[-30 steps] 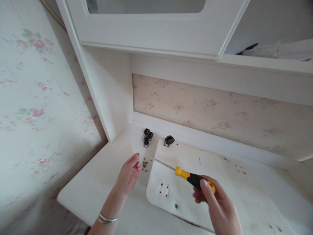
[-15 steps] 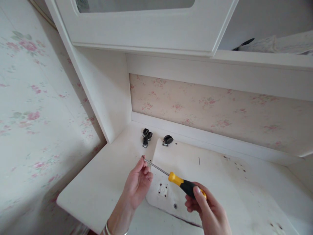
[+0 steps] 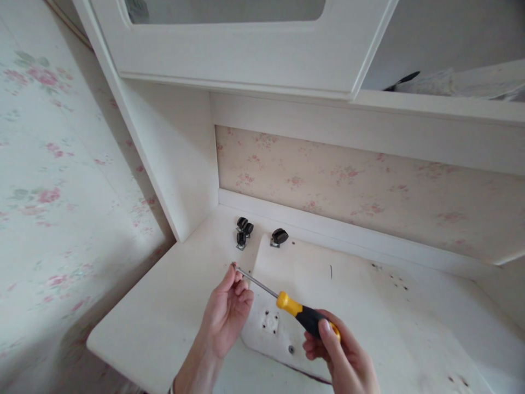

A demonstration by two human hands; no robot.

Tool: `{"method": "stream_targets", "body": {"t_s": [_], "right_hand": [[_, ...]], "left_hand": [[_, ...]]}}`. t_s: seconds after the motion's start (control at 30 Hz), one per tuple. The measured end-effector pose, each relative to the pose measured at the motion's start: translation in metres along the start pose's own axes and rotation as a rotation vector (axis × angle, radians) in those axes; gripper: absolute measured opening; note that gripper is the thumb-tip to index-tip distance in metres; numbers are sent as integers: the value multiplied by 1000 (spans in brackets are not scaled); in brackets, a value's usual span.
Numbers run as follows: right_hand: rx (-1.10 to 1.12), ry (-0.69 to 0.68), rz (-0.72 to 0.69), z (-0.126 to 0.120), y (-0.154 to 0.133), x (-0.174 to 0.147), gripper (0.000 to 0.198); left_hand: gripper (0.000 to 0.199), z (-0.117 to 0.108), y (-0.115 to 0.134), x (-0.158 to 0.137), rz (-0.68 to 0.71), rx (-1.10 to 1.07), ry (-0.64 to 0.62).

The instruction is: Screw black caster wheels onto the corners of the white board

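Note:
My right hand [image 3: 338, 347] is closed around the black and yellow handle of a screwdriver [image 3: 289, 304]. Its metal shaft slants up and left to the fingertips of my left hand [image 3: 229, 312]. There, thumb and finger pinch a tiny dark piece that looks like a screw [image 3: 233, 265], right at the screwdriver's tip; its details are too small to make out. Beneath both hands lies a white panel [image 3: 303, 273] with groups of holes. A black caster [image 3: 279, 236] rests at its far left corner. Several more casters [image 3: 241, 239] sit grouped just left of it.
The panel lies on a white desk top [image 3: 143, 306] with a rounded front left corner. A thin dark hex key or bent pin [image 3: 331, 272] is on the panel. Above hangs a white cabinet [image 3: 238, 60]; an upright side board [image 3: 176, 153] stands at the left beside floral wallpaper.
The view has shifted slightly, so everything sits a little further left and lower. Both hands keep the same hold, with the screwdriver's tip still at my left fingertips.

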State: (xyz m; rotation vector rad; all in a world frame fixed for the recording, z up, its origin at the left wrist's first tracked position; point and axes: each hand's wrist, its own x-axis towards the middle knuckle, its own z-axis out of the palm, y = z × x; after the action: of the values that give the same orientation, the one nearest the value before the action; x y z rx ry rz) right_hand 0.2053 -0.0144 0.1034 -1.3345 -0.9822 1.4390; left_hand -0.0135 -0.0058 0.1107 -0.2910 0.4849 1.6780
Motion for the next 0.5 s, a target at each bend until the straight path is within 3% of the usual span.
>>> {"method": "stream_targets", "body": {"t_s": [0.33, 0.5], "right_hand": [[73, 14, 18, 0, 2, -1, 57], [95, 29, 30, -2, 3, 0, 56]], "left_hand": [[14, -6, -5, 2, 51, 15, -18], [8, -5, -6, 1, 43, 14, -8]]}}
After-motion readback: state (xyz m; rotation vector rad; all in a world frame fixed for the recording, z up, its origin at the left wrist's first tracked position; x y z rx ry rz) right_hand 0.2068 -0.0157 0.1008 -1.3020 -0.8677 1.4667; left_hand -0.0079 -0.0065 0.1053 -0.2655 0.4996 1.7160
